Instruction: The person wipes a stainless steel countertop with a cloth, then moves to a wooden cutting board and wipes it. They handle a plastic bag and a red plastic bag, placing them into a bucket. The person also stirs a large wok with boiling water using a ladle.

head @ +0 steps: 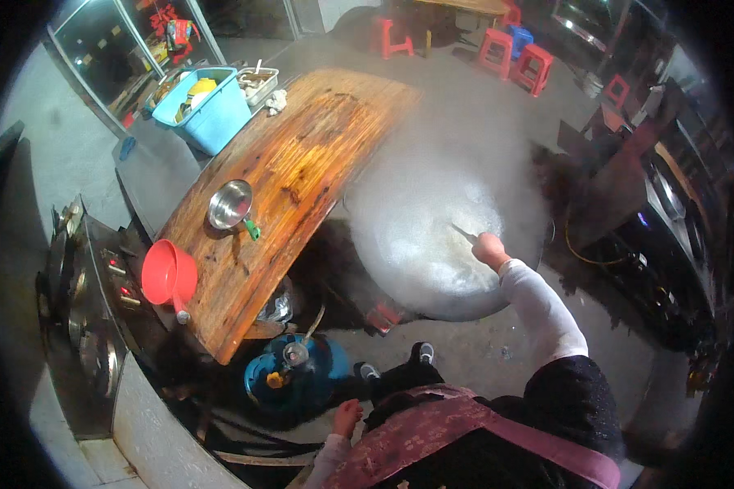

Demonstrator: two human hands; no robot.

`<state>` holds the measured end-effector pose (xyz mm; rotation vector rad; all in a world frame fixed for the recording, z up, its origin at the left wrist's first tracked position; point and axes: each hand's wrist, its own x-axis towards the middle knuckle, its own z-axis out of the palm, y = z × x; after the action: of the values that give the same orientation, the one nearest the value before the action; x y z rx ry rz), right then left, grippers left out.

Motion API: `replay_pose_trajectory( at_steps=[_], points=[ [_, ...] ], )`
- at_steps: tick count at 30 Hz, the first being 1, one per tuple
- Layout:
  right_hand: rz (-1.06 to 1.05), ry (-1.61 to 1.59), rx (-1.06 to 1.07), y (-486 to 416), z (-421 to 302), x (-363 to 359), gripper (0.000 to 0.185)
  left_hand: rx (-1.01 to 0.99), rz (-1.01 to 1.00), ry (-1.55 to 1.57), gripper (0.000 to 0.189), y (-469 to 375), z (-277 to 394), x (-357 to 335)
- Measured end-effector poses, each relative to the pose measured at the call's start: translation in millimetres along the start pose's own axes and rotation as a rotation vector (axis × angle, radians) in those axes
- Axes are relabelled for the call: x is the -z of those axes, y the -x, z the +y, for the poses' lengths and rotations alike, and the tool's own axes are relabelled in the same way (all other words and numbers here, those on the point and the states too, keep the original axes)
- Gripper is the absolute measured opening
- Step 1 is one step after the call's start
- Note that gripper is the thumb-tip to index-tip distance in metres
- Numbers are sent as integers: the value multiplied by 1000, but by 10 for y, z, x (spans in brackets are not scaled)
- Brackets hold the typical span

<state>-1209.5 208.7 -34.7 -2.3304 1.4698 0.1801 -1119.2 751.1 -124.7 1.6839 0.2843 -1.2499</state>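
Over a large round metal pan (391, 244) full of steam, my right hand (490, 249) is closed around the handle of a utensil (463, 233). The far end of that utensil is lost in the steam, so its kind cannot be told. Pale, whitish contents show dimly in the pan. Down at my left side, near the pink patterned apron (416, 422), my left hand (347, 417) has its fingers curled and shows nothing in them. A blue gas cylinder (330, 360) with a valve stands just beyond it.
Left of the pan runs a wooden table (306, 159) bearing a steel bowl (230, 205) and a red plastic dipper (169, 272). A blue tub (211, 113) of items stands at its far left. Red stools (532, 68) are farther back, and dark equipment (642, 220) stands at right.
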Motion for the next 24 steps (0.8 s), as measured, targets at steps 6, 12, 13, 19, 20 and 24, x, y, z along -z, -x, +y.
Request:
replay_pose_trajectory(
  at_steps=[6,12,13,19,20,24],
  points=[
    [119,-132,4,-189,211,-152,23,65,3,-52,31,139,131,13],
    [61,-44,-90,3,520,-66,24,-35,-14,-85,31,54,-3,106],
    [50,-28,-113,44,608,-55,23,-20,-27,-78,31,44,5,101],
    [-31,91,-11,377,940,107,24,-58,-70,5,25,-91,52,97],
    [-50,98,24,440,1041,122,24,-53,-60,-3,24,-86,152,51],
    [-267,-578,-183,836,594,725,26,-39,-9,15,24,-151,211,108]
  ],
)
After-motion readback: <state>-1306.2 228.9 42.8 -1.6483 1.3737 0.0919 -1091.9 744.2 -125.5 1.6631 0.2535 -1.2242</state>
